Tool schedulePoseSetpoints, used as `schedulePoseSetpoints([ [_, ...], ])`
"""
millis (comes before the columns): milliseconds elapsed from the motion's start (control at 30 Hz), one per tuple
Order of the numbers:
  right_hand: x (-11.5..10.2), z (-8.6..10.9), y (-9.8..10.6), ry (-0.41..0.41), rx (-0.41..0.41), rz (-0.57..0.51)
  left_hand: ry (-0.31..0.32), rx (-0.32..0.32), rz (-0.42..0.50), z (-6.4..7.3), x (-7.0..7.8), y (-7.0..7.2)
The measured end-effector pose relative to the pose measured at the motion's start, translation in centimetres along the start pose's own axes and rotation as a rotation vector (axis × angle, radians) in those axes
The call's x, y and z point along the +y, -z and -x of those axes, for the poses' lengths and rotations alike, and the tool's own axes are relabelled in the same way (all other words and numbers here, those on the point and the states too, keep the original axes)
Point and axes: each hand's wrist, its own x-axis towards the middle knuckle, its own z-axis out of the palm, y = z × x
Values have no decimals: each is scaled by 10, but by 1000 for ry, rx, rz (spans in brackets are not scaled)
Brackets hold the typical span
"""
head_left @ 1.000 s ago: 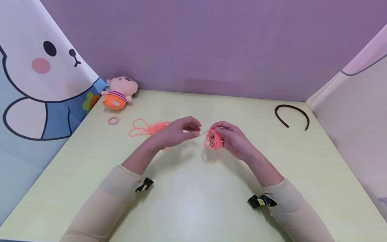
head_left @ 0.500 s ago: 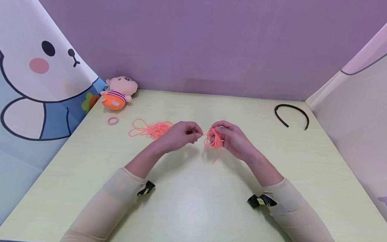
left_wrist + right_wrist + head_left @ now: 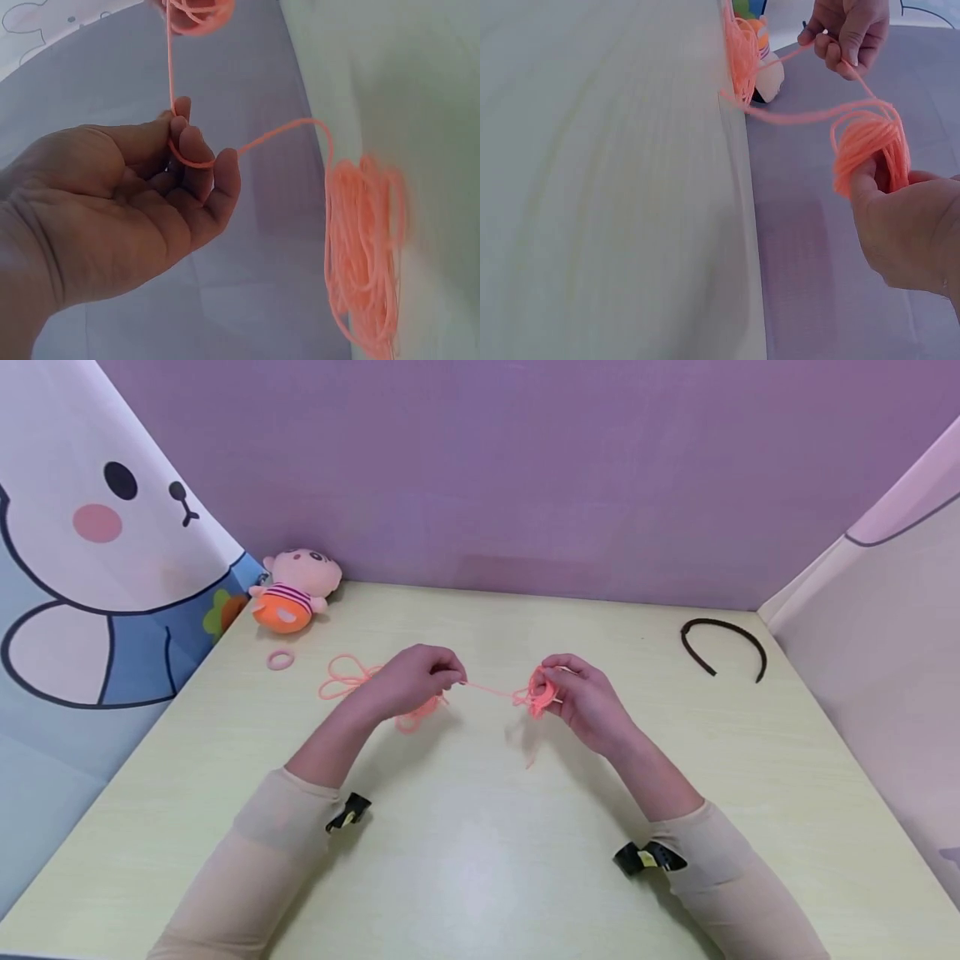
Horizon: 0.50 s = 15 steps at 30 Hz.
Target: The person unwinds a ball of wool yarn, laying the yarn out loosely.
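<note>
My left hand (image 3: pixel 417 678) pinches a strand of coral-pink cord (image 3: pixel 171 67) between thumb and fingertips; the strand also passes over its curled fingers in the left wrist view. From there it runs taut to a small wound bundle of the same cord (image 3: pixel 866 146). My right hand (image 3: pixel 588 703) holds that bundle above the table, its thumb and fingers inside and around the loops. One loose tail dangles from the bundle. On the table a looser heap of the cord (image 3: pixel 365 247) lies beneath and left of my left hand, partly hidden by it in the head view.
A plush doll (image 3: pixel 294 592) in a striped top sits at the table's back left corner. In front of it lies a pink ring (image 3: pixel 281 660). Toward the back right is a black headband (image 3: pixel 723 625). Purple cloth (image 3: pixel 525 485) stands behind the table (image 3: pixel 480 860).
My left hand came close to the bundle, pinched the cord and has moved back left, stretching the strand. The bundle has turned slightly in my right hand, which has barely shifted.
</note>
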Motion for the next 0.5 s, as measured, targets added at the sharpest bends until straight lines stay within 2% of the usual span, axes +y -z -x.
schedulePoseSetpoints([
  [100,0,-1,0,9,29,-47,21,-24,-16,-1,-6,7],
  [200,-1,-2,2,14,73,-104,17,-87,-28,-1,-10,12],
  [367,-5,-3,4,11,164,-224,-25,-206,-84,-1,-17,14],
  [500,-8,-4,4,5,219,-295,-50,-239,-128,-1,-21,15],
])
